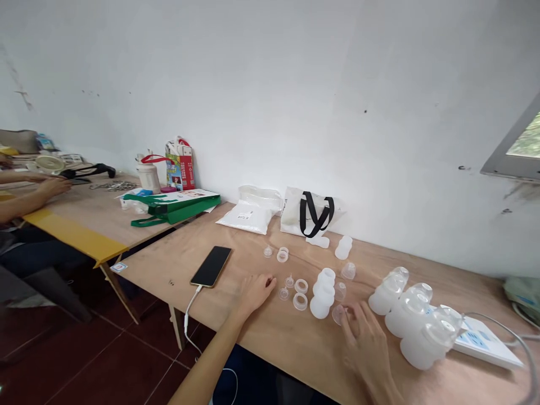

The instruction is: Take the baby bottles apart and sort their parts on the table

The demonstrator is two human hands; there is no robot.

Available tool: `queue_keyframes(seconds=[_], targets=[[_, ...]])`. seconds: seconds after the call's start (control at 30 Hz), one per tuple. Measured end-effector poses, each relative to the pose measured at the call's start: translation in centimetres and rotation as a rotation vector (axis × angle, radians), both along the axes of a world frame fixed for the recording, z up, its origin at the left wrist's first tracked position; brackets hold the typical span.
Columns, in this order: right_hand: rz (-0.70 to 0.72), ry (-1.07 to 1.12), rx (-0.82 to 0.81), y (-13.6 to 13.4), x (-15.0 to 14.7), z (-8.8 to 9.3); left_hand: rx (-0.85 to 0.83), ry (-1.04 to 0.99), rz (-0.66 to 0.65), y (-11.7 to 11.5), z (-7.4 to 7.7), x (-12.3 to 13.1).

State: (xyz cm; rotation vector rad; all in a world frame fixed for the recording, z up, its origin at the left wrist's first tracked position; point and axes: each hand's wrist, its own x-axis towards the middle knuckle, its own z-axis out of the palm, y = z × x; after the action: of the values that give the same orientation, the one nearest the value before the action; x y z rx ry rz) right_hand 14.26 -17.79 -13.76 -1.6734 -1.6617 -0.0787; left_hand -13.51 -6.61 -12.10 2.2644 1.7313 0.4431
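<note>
Head view: the left hand [254, 294] lies open by loose clear parts [293, 289] on the table [270, 349], while the right hand's [365, 346] fingertips touch a clear piece [338, 315], grip unclear.

Phone [211, 266] w/ charging cable [188, 315] on plywood table [270, 343], white pkgs [247, 216] by wall [295, 112].

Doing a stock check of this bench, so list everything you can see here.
frosted plastic bottles: three, translucent white, right end of the wooden table
smartphone: one, black, left part of the table
charging cable: one, white, running from the phone over the table edge
flat rings: two, translucent, mid-table
plastic bag: one, white, by the wall
tote bag: one, white with black handles, by the wall
green bag: one, on the far table
co-worker's hands: two, far left
left hand: one, on the table
right hand: one, at a clear cup
</note>
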Motion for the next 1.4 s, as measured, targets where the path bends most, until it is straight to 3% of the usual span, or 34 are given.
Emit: queue_keyframes(seconds=[0.2, 0.5, 1.0, 1.4], targets=[[0.268, -0.181, -0.264, -0.3, -1.7, -1.0, 0.001, 0.04, -0.031, -0.4, 0.1, 0.1], [0.207, -0.232, -0.347, -0.2, -2.3, -0.5, 0.0, 0.068, -0.1, 0.1, -0.1, 0.6], [0.211, -0.27, -0.364, -0.3, -2.6, 0.1, 0.004, 0.045, -0.106, -0.1, 0.1, 0.6], [0.231, -0.221, -0.483, -0.5, -2.7, 0.7, 0.029, 0.04, -0.103, 0.1, -0.3, 0.6]])
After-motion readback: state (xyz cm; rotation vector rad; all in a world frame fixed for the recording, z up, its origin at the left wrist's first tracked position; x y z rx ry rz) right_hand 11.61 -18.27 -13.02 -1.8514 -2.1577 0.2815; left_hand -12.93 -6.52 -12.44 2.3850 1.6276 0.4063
